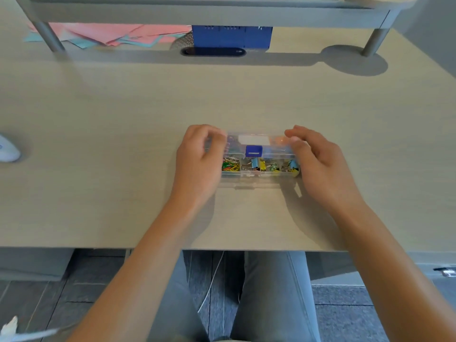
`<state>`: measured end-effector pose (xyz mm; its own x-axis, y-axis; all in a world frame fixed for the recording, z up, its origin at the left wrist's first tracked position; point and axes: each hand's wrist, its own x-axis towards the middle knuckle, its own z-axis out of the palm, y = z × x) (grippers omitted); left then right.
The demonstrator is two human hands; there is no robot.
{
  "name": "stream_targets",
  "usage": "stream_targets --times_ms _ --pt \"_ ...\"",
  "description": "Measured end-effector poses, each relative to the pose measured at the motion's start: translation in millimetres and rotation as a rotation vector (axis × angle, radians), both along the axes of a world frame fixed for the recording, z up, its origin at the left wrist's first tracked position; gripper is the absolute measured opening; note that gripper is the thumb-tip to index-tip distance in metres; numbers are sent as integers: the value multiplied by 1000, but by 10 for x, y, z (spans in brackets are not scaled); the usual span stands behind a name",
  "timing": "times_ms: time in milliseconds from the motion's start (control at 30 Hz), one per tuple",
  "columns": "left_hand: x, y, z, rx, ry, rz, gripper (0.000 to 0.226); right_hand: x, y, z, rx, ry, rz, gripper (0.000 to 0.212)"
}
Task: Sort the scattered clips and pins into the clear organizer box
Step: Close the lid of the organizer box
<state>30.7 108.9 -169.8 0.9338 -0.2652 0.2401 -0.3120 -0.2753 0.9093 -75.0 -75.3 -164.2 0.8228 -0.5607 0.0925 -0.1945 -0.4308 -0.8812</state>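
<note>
A clear organizer box lies on the pale wooden desk, near the middle and a little back from the front edge, long side running left to right. Its transparent lid with a blue latch stands partly raised over the far half, so the near row of compartments shows. The left near compartment holds coloured paper clips; the compartments to its right hold binder clips in blue, yellow and green.

The left hand sits at the box's left end, fingers curled over the lid's left edge. The right hand sits at the right end, fingers bent onto the lid's right corner. The two hands are apart, one at each end, both gripping the lid.

Bare desktop stretches wide to the left, right and beyond the box. At the far left edge lies a white rounded object, only partly in view. Further back a grey riser shelf stands on round legs; beneath it lie pink and blue papers, a blue box and a dark oval cable slot. The desk's front edge runs just above the person's grey-trousered legs.
</note>
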Motion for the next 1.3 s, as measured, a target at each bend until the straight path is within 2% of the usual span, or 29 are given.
stream_targets --times_ms 100,233,367,567,733,900,1300 --pt "-84 64 -76 153 -81 -101 18 -45 6 -34 -90 11 36 35" --pt "-120 131 -166 261 -172 -172 33 -129 38 -87 -273 26 95 42" --pt "-139 190 -214 333 -191 -206 36 -188 33 -172 -363 67 125 51" --pt "-201 193 -218 407 -197 -190 39 -202 36 -153 -326 60 132 47" --pt "-254 182 -212 471 -227 -183 44 -162 81 -142 -291 -70 218 26" --pt "-289 168 -193 500 -242 -170 57 -85 132 -142 -218 -100 167 14" --pt "-281 195 -208 510 -265 -187 68 -123 126 -167 -289 -82 227 38"
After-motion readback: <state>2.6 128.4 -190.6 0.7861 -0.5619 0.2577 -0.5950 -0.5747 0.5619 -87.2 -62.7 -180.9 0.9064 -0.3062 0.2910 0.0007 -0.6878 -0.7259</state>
